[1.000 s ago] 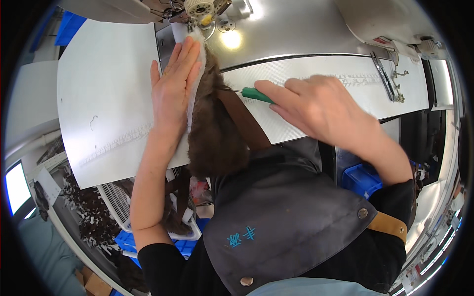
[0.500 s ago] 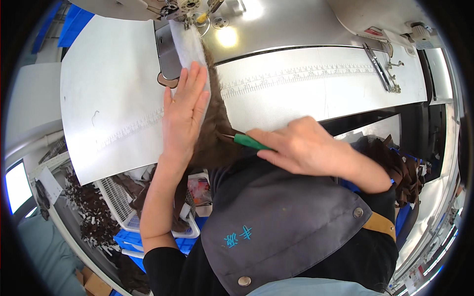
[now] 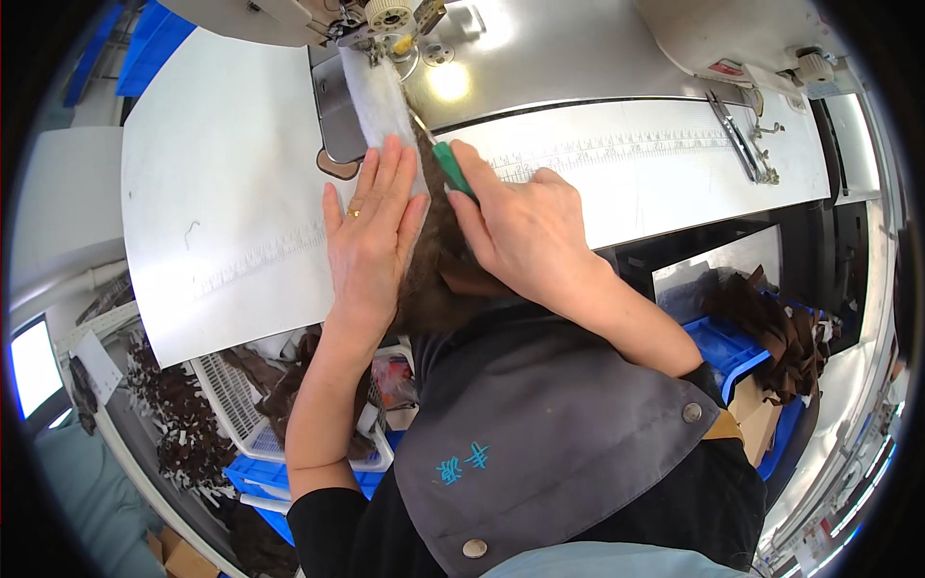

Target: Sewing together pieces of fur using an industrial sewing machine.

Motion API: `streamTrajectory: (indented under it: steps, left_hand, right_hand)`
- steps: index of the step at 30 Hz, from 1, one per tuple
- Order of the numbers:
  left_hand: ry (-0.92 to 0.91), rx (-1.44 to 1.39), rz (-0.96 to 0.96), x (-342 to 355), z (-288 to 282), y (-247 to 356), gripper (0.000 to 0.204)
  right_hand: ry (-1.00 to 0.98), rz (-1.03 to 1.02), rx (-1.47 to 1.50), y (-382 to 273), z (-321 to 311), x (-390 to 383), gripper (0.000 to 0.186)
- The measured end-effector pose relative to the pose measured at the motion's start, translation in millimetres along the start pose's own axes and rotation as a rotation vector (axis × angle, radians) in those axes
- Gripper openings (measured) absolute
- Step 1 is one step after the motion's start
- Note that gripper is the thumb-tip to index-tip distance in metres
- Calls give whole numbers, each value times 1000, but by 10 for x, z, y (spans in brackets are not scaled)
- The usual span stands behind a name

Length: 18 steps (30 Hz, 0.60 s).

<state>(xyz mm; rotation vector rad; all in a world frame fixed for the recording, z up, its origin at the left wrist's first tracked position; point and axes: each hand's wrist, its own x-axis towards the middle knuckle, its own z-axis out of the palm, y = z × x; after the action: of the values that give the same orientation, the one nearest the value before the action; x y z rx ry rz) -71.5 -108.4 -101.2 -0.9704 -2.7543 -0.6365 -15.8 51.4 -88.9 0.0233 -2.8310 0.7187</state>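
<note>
My left hand (image 3: 371,236) lies flat, fingers stretched out, on a white fleecy strip (image 3: 376,101) that runs up under the needle area of a sewing machine (image 3: 388,17). Brown furry fabric (image 3: 429,303) lies along the strip's right side and hangs toward my lap. My right hand (image 3: 535,231) is closed round the green handle of an awl (image 3: 451,167), just right of the left fingers. The awl's thin metal shaft points up and left, its tip at the brown fur edge below the presser foot.
The white table (image 3: 226,144) carries a printed ruler scale. Tweezers (image 3: 737,140) lie at the far right beside small metal parts. Below the left edge stand a white basket (image 3: 226,395) and heaped brown scraps (image 3: 178,424). Brown fabric pieces (image 3: 785,347) fill a blue bin at right.
My right hand has moved up and left with the awl, from the lower fur edge to near the presser foot. My left hand stays flat on the strip.
</note>
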Motion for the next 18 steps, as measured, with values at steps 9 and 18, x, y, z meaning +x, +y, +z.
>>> streamTrajectory:
  steps: [9,18]
  left_hand:
    - [-27,-26,-18,-17,-2,-28,42]
    - [-42,9,-6,10,-7,1,41]
  right_hand:
    - [-139,-255,92,239,-249,-272,41]
    - [100,-87,-27,197,36,98,36]
